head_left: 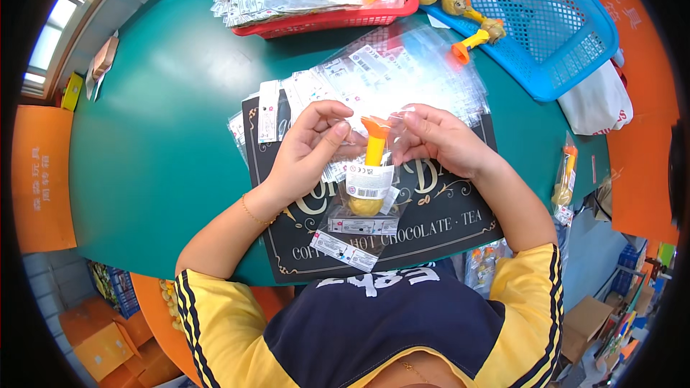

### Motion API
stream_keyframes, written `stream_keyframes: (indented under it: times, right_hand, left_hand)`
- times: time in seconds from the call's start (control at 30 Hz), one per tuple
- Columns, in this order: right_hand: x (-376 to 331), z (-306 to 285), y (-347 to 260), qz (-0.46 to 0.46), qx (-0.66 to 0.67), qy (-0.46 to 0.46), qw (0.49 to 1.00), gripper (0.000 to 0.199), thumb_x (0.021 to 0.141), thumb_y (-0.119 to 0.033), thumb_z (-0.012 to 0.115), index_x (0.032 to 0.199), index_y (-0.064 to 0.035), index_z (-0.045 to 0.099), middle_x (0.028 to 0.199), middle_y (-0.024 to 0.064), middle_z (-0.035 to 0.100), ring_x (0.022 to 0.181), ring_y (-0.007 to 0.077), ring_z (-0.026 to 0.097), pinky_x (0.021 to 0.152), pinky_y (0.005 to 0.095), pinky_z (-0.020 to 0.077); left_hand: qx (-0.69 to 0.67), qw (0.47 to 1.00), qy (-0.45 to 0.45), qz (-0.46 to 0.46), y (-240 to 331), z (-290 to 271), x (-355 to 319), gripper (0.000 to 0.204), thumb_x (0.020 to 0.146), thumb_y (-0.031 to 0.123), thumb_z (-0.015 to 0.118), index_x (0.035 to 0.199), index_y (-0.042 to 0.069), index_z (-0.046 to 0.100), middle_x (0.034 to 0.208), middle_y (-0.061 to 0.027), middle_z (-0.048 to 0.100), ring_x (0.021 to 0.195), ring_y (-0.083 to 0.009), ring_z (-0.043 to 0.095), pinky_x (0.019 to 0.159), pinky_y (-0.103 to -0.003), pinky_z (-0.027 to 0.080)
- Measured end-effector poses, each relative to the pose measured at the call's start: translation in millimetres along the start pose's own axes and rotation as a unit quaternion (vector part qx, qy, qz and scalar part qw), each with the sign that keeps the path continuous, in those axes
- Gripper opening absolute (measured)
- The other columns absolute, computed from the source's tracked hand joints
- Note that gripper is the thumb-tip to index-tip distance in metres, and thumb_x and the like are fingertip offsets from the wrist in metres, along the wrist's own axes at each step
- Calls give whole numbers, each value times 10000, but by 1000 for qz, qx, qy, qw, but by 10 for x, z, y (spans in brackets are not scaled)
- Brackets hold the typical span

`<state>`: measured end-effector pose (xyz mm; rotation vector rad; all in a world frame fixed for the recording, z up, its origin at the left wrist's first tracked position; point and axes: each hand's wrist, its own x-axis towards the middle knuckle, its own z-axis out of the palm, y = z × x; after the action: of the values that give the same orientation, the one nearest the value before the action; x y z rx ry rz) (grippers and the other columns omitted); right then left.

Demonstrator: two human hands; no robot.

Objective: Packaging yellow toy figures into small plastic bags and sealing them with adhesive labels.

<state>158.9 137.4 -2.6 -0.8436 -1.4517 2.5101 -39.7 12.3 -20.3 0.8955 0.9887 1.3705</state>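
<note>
Between my hands is a clear plastic bag [392, 205] with a printed white label across it. Inside it stands a yellow toy [374, 151] with a flared orange top and a round, dull-gold lower end. My left hand [313, 140] pinches the bag's upper left edge between thumb and fingers. On the opposite edge, my right hand [438, 142] pinches the film near the toy's orange end. The bag lies over a black printed mat [431, 233], with labelled strips of other flat bags showing beneath it.
Beyond the mat lie many flat clear bags [424, 65]. A red basket [323, 23] piled with bags stands at the back, beside a blue basket [568, 65] with several yellow toys at its left. One bagged toy [566, 176] rests on the green table's [158, 136] right side.
</note>
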Motion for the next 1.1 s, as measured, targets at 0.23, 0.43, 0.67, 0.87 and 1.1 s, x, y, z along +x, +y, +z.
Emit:
stream_keyframes:
  times: [0.23, 0.43, 0.67, 0.87, 1.1]
  right_hand:
    - [5, 38, 39, -60, -30, -12, 998, 216, 896, -194, 600, 1011, -15, 559, 864, 37, 620, 754, 91, 597, 720, 224, 488]
    - [-26, 54, 25, -96, -81, -18, 992, 157, 892, -159, 605, 940, -16, 562, 810, 15, 595, 718, 66, 561, 671, 206, 453]
    - [-24, 6, 8, -119, -82, -34, 989, 171, 922, -198, 557, 942, -28, 557, 817, 4, 568, 746, 66, 541, 696, 222, 449]
    - [-42, 53, 16, -160, -121, 16, 980, 201, 949, -201, 491, 964, -12, 558, 868, 33, 589, 784, 88, 569, 734, 235, 458]
    - [-61, 50, 3, -162, -129, 44, 977, 163, 929, -167, 535, 974, -18, 585, 881, 22, 588, 821, 69, 556, 735, 213, 454]
  left_hand:
    - [-36, 999, 18, -21, 15, 66, -31, 267, 954, 101, 452, 1199, 31, 371, 967, -85, 545, 886, -161, 605, 829, -329, 527]
    - [-76, 990, 71, -98, 80, 106, -44, 276, 924, 133, 528, 1165, 48, 424, 835, -57, 573, 769, -118, 585, 674, -239, 488]
    - [-3, 997, 59, -46, -53, 55, -61, 84, 916, 128, 558, 904, 52, 525, 783, -35, 579, 708, -92, 555, 650, -216, 457]
    - [9, 999, 39, -3, -55, 39, -77, 68, 919, 104, 546, 916, 45, 513, 803, -43, 582, 750, -108, 581, 684, -245, 495]
    - [-44, 997, 54, -45, 23, 170, -81, 141, 940, 122, 495, 1051, 39, 470, 874, -60, 590, 761, -135, 611, 714, -300, 553]
